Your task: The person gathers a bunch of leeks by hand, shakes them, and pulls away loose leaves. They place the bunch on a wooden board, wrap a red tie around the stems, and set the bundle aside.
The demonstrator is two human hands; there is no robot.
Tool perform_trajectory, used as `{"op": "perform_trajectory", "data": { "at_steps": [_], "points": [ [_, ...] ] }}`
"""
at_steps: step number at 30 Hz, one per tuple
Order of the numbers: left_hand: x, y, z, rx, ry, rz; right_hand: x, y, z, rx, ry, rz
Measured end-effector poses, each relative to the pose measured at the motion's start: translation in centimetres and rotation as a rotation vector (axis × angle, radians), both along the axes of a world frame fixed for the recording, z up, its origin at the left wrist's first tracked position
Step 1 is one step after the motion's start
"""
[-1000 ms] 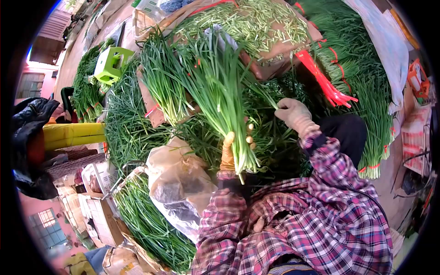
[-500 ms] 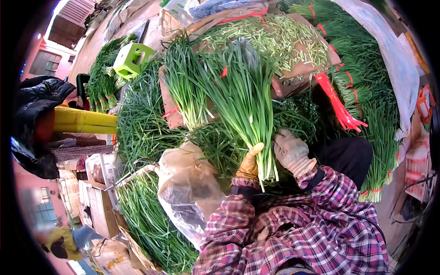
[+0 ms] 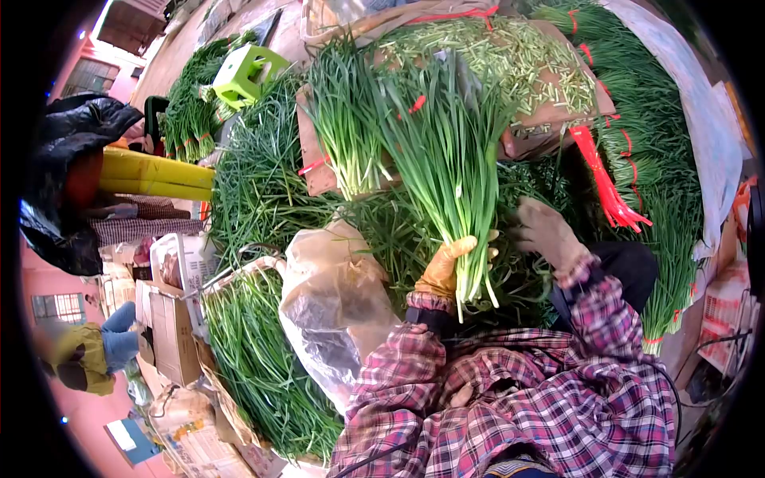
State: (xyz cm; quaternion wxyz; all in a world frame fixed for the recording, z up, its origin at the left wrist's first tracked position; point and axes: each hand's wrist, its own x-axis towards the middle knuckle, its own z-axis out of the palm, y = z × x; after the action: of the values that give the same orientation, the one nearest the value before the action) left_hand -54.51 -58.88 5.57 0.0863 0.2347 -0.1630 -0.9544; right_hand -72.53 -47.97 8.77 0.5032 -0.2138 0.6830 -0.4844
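My left hand (image 3: 448,269), in a yellow glove, is closed around the pale lower stalks of a bunch of garlic chives (image 3: 454,167). The cut ends stick out below the fist, and the long green leaves fan upward over a cardboard-coloured board (image 3: 558,84). To the right of the stalks is my right hand (image 3: 550,231), in a greyish-white glove, apart from the bunch. Its fingers look spread, though slightly blurred, with nothing visible in them. Another bunch of chives (image 3: 351,135) lies on the board to the left. Red ties (image 3: 602,179) hang at the board's right edge.
Loose chives (image 3: 263,175) lie left of the board, with a clear plastic bag (image 3: 331,295) in front. Tied bunches (image 3: 637,119) line the right side. Chopped stalk pieces (image 3: 510,64) cover the board. A green stool (image 3: 247,76) stands behind. A person (image 3: 92,350) is at far left.
My right hand has moved up and to the right, away from the held stalks. My left hand keeps its grip on the chives. The whole view has shifted slightly.
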Motion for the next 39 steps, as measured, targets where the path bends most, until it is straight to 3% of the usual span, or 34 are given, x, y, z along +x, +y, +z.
{"op": "perform_trajectory", "data": {
  "at_steps": [1,3,5,7,9,11,12,13,16,17,19,21,23,25,27,30,32,37,39],
  "points": [
    [0.0,0.1,0.3,-0.080,-0.076,-0.026,-0.3,-1.3,-1.6,-0.057,0.223,0.100],
    [0.2,0.6,0.7,-0.222,-0.161,-0.073,2.3,-3.3,-3.1,-0.282,-0.372,-0.034],
    [0.5,1.2,1.5,-0.435,-0.245,-0.004,4.1,-5.5,1.1,-0.374,-0.837,-0.326],
    [1.2,1.2,1.7,-0.422,-0.170,0.083,5.6,-6.8,-0.2,-0.412,-0.650,-0.458],
    [2.1,0.7,0.6,-0.264,-0.187,0.068,5.8,-6.8,-2.0,-0.415,-0.621,-0.515],
    [2.0,0.2,0.4,-0.268,-0.191,-0.027,5.3,-6.4,-1.9,-0.348,-0.761,-0.469],
    [2.0,0.4,0.3,-0.220,-0.279,-0.044,4.5,-6.4,-4.7,-0.287,-0.774,-0.370],
    [2.0,0.6,-0.9,-0.213,-0.279,-0.025,4.3,-5.4,-2.3,-0.307,-0.654,-0.320],
    [1.6,1.1,-1.9,-0.189,-0.184,-0.030,2.5,-4.4,-3.8,-0.239,-0.524,-0.315],
    [1.4,0.9,-1.5,-0.186,-0.188,-0.032,2.1,-4.2,-1.7,-0.054,-0.308,-0.437],
    [1.6,0.8,-0.7,-0.159,-0.192,-0.064,0.3,-3.9,-3.7,-0.374,-0.349,-0.701],
    [1.8,0.6,-0.9,-0.136,-0.177,-0.092,-0.8,-2.5,-0.8,0.023,0.972,-0.335],
    [1.7,0.7,-0.8,-0.101,-0.150,-0.087,0.1,-3.3,3.2,-0.079,1.195,-0.200],
    [1.6,0.7,-0.8,-0.105,-0.149,-0.071,1.1,-4.3,4.2,-0.137,1.307,0.158],
    [2.1,0.3,-1.5,-0.065,-0.204,-0.128,2.8,-6.2,3.8,0.070,1.661,0.472],
    [1.8,0.4,-0.8,-0.084,-0.266,-0.062,2.6,-7.7,1.6,-0.077,1.680,0.557],
    [1.9,0.3,-0.7,-0.065,-0.258,-0.074,2.7,-8.4,1.9,0.101,1.620,0.781],
    [1.6,0.3,-0.1,-0.004,-0.152,-0.106,1.5,-9.2,4.3,0.030,1.480,0.961],
    [1.7,0.3,0.1,-0.012,-0.155,-0.103,0.5,-9.7,3.6,-0.182,1.539,1.112]
  ]
}}
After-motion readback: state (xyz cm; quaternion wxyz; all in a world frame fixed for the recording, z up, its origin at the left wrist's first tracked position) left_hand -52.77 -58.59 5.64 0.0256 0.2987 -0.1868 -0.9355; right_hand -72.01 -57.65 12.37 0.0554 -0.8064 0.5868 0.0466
